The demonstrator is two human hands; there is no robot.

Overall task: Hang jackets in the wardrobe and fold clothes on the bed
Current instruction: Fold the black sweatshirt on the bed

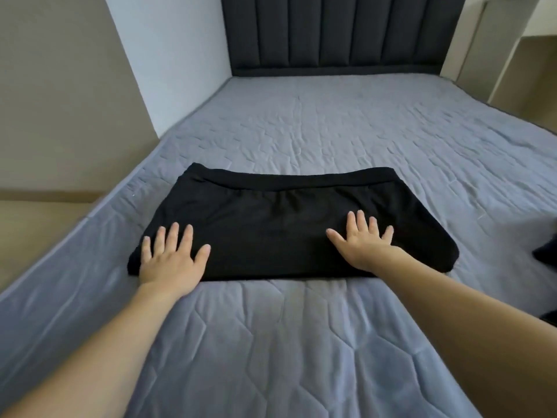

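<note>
Black folded garment (283, 224) lies flat on the grey-blue quilted bedspread (346, 128), nearer the foot of the bed and a little toward its left side, its long edges running across the mattress and a banded hem or waistband along the far edge. Both of the person's hands are on it, palms down. The left hand (170, 260) rests on the near left corner with fingers straight and spread wide, holding nothing. The right hand (363, 242) presses the near right part of the cloth, fingers likewise straight and fanned, thumb out toward the middle. The two hands sit well apart, bare forearms reaching in from below. Beyond the garment stands a dark padded headboard (337, 34). At the right edge of the bed a bit of another dark cloth (547, 251) shows, mostly out of sight.
</note>
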